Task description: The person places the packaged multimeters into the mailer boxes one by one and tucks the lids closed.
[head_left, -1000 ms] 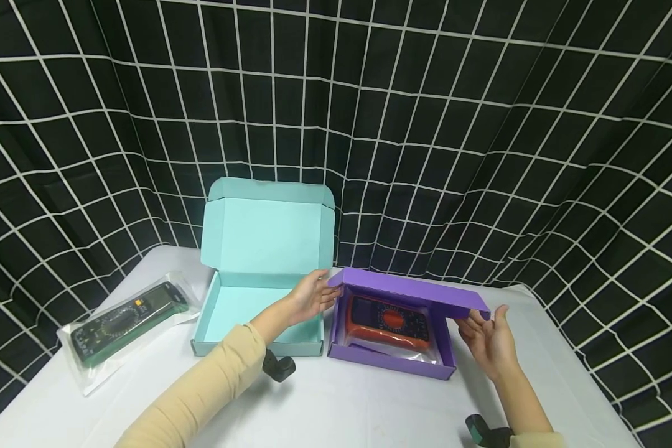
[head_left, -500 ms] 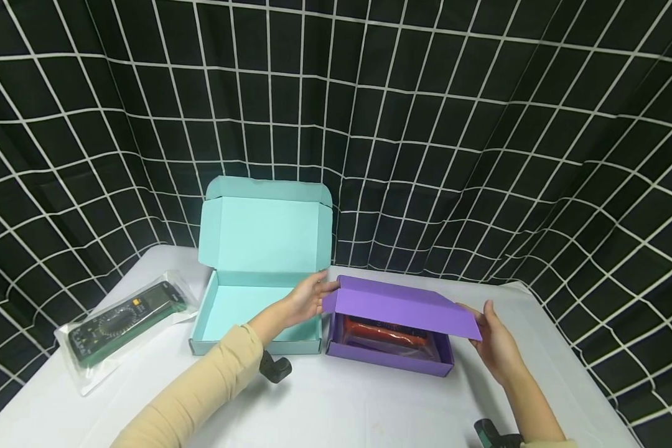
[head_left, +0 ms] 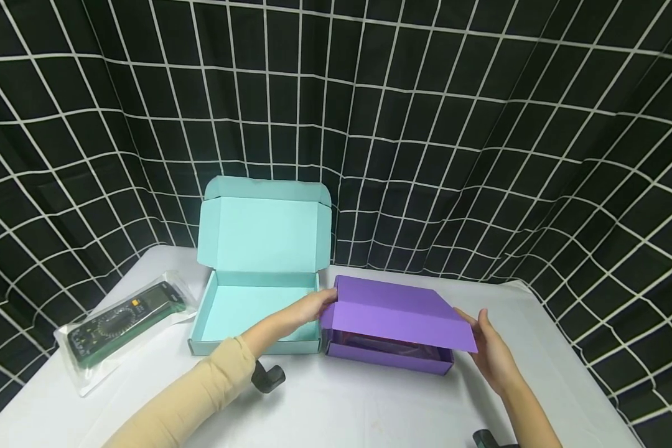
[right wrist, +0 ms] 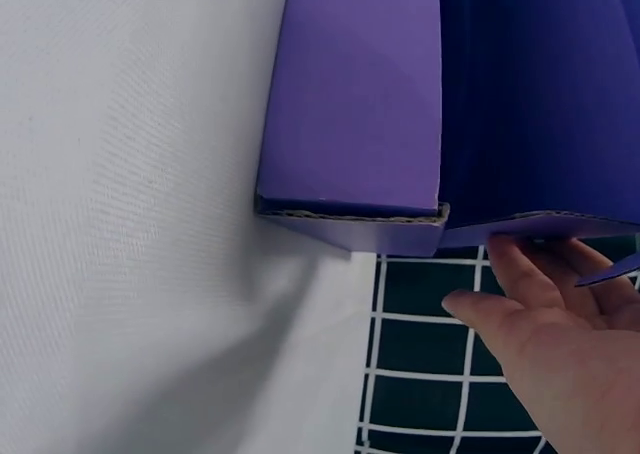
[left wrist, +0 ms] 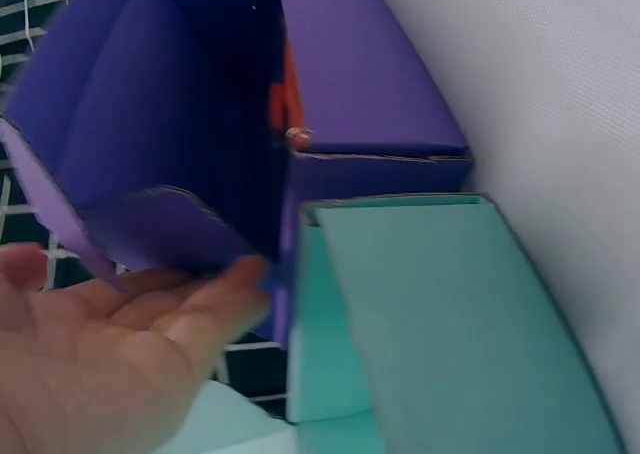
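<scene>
A purple cardboard box (head_left: 389, 362) sits right of centre in the head view, its lid (head_left: 403, 320) tilted low over the front wall. Through the remaining gap shows a strip of the bagged red multimeter (head_left: 381, 342); the lid hides most of it. My left hand (head_left: 308, 306) touches the lid's left side flap (left wrist: 160, 224) with extended fingers. At the opposite end, my right hand (head_left: 495, 358) has its fingers against the right side flap (right wrist: 545, 226), thumb held apart. Beside the purple box stands a teal box (head_left: 252, 348), its lid upright and nothing inside.
A green-and-black multimeter (head_left: 123, 317) in a clear plastic bag lies at the table's left. Behind the white table (head_left: 369, 410) hangs a black curtain (head_left: 403, 124) with a white grid. A dark wrist device (head_left: 267, 378) hangs under my left wrist.
The purple lid has swung down and forward, covering most of the red multimeter. Both my hands have stayed at its side flaps, the right following the lid slightly downward.
</scene>
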